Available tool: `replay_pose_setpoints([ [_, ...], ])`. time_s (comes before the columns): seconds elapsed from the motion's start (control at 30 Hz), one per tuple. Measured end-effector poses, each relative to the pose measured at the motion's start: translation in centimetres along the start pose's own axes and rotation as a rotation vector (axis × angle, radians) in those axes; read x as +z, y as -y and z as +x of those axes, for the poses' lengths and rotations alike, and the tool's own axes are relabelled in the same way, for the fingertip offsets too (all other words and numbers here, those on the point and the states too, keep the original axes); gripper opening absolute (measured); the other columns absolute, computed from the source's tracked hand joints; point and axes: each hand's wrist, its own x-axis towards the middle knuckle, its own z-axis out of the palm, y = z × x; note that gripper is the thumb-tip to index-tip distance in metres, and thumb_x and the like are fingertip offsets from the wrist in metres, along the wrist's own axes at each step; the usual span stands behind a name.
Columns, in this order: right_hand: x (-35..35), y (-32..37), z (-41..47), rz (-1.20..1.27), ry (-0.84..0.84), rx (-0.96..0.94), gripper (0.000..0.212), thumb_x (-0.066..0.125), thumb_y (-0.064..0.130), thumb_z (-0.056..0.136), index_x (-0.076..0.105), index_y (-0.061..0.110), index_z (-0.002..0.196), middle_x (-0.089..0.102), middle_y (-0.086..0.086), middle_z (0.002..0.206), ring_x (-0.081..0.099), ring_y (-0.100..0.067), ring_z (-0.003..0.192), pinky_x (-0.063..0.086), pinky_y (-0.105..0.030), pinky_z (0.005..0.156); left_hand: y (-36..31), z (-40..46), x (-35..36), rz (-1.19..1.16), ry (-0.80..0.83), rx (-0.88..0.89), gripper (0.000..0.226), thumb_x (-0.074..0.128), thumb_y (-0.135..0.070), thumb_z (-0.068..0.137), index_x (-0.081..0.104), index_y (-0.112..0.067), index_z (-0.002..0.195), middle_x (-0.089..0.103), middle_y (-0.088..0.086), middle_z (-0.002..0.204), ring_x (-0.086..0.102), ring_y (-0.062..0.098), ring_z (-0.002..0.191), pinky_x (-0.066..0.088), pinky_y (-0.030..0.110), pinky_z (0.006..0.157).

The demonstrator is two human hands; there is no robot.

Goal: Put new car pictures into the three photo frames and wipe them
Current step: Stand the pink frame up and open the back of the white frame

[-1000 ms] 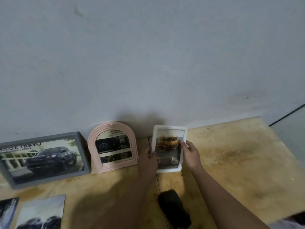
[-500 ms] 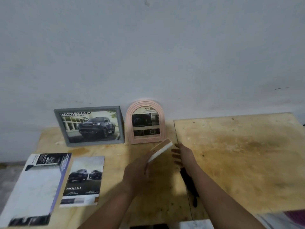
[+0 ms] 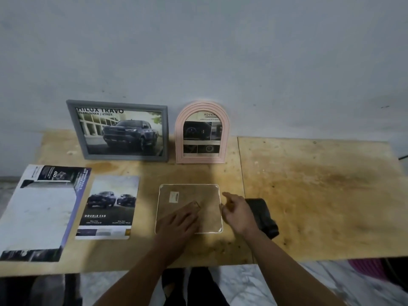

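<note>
1. The white frame [image 3: 189, 208] lies face down on the wooden table [image 3: 320, 195], near the front edge and about midway across, with its brown backing up.
2. It is nearly square; its slightly longer axis runs left to right, with edges roughly parallel to the table's front edge.
3. The left hand [image 3: 176, 224] rests flat on the backing, fingers straight and pointing far-right.
4. The right hand [image 3: 237, 214] is at the frame's right edge, fingers loosely curled; I cannot tell whether it touches the frame.
5. A black cloth [image 3: 262, 214] lies just right of that hand.
6. The grey frame [image 3: 120, 130] and the pink arched frame [image 3: 202, 132] stand upright against the wall, far left of centre.
7. Two car brochures [image 3: 108, 206] lie flat at near left.
</note>
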Motion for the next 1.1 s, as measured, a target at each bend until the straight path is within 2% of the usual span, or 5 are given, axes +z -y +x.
replay_pose_setpoints([
  [0.2,1.9,1.2,0.7,-0.266,0.04,-0.053,0.065,0.061,0.049,0.095,0.038,0.031,0.153,0.038,0.0,0.148,0.054,-0.024,0.125,0.054,-0.039,0.095,1.7,-1.8,0.4,-0.067,0.001,-0.004,0.058,0.056,-0.036,0.089,0.05,-0.026,0.145,0.045,0.004,0.159,0.047,0.029,0.143,0.048,0.051,0.108],
  [0.3,2.5,2.2,1.3,-0.338,0.041,-0.046,0.072,0.061,0.057,0.093,0.037,0.028,0.154,0.036,-0.003,0.15,0.052,-0.028,0.128,0.054,-0.042,0.096,2.9,-3.0,-0.3,-0.169,-0.033,-0.227,0.083,0.064,-0.051,0.079,0.037,-0.029,0.155,0.041,0.008,0.16,0.046,0.034,0.143,0.052,0.052,0.104],
  [0.47,2.9,3.1,1.9,-0.401,0.043,0.005,0.085,0.071,0.063,0.083,0.039,0.025,0.152,0.038,-0.004,0.149,0.051,-0.029,0.128,0.052,-0.041,0.101,5.8,-4.2,-0.5,-0.3,0.041,-0.573,0.107,0.081,-0.07,0.061,0.046,-0.019,0.148,0.045,0.012,0.155,0.056,0.036,0.128,0.055,0.049,0.096],
  [0.63,3.0,3.8,2.5,-0.365,0.043,0.055,0.093,0.082,0.058,0.072,0.038,0.027,0.149,0.039,-0.004,0.145,0.053,-0.029,0.126,0.054,-0.044,0.097,5.5,-3.2,-1.4,-0.441,0.087,-0.629,0.108,0.081,-0.058,0.074,0.025,-0.019,0.159,0.028,0.001,0.155,0.044,0.023,0.136,0.049,0.038,0.101],
  [1.1,1.8,6.2,4.9,-0.368,0.047,0.262,0.094,0.094,0.045,0.063,0.045,0.015,0.137,0.045,-0.009,0.137,0.052,-0.031,0.123,0.054,-0.046,0.096,5.5,-2.1,-2.2,-0.438,0.137,-0.68,0.115,0.087,-0.057,0.065,0.027,-0.022,0.156,0.03,0.001,0.144,0.062,0.025,0.115,0.057,0.04,0.09],
])
